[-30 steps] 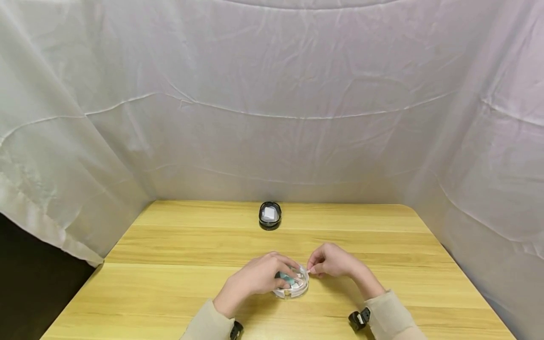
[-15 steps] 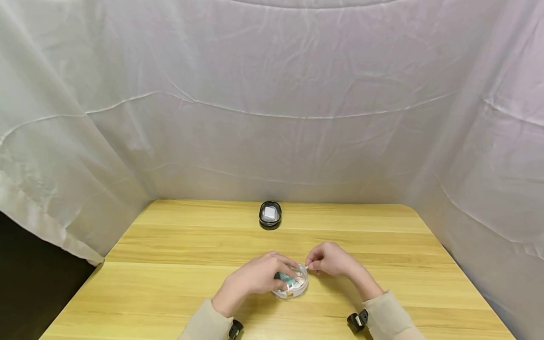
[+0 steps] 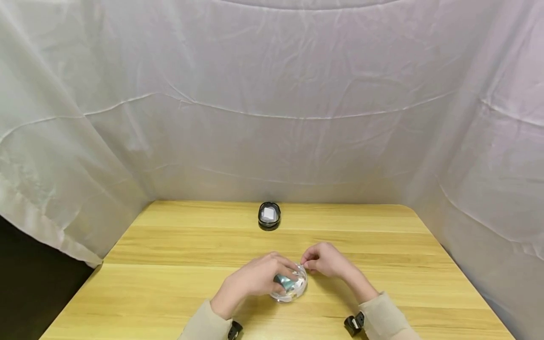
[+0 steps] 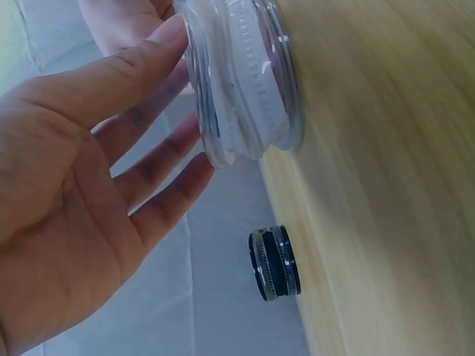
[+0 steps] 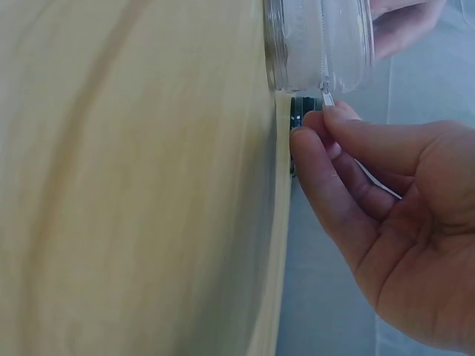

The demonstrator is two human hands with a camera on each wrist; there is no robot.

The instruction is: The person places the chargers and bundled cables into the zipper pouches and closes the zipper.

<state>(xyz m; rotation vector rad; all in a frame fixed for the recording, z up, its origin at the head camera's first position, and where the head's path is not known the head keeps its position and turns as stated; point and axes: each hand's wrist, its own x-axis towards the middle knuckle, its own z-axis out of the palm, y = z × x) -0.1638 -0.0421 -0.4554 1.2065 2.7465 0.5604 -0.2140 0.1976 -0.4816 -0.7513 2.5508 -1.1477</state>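
A clear, round zippered pouch [image 3: 300, 289] lies on the wooden table, with teal and white contents showing through its top. My left hand [image 3: 264, 275] rests on it from the left; in the left wrist view the thumb and nearly straight fingertips touch its upper rim, and a white zipper band [image 4: 256, 81] runs round the side. At the pouch's far right edge, the thumb and forefinger of my right hand [image 3: 328, 259] pinch the small zipper pull [image 5: 328, 98]. The left palm stays off the pouch.
A second round zippered pouch with black trim [image 3: 269, 216], a white item inside, stands near the back edge of the table [image 3: 204, 243]. Pale cloth [image 3: 272, 141] hangs behind and on both sides.
My right hand has moved slightly left and away along the pouch's rim, with the zipper pull in its fingers. The left hand has stayed on the pouch.
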